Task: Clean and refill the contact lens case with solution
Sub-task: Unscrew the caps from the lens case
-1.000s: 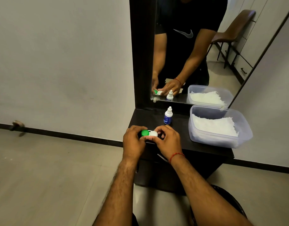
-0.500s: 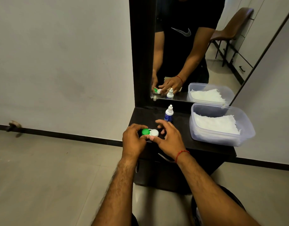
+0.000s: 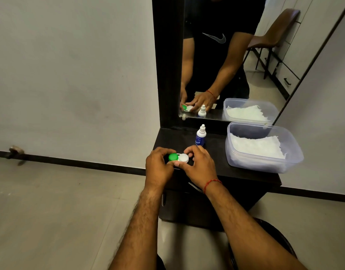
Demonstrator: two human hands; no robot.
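Nearest to me: two bare forearms reaching forward, the right one with a thin red thread bracelet at the wrist.

Left hand: fingers curled closed around the green-capped end of the small twin-well plastic contact lens case, thumb along its near edge.

Right hand: fingers bent and pinched about the round white screw cap on the case's right well, fingertips touching its rim. I cannot tell whether that cap is loose or tight.

The round green screw cap sits on the left well, touching the white one. The case lies at the front left of the dark wooden dresser top, between my hands.

Behind the right hand: small blue solution bottle with white dropper cap, upright, untouched.

To the right, well apart: clear rectangular plastic tub holding white paper tissues.

Farthest: dark-framed wall mirror, reflecting the same items.
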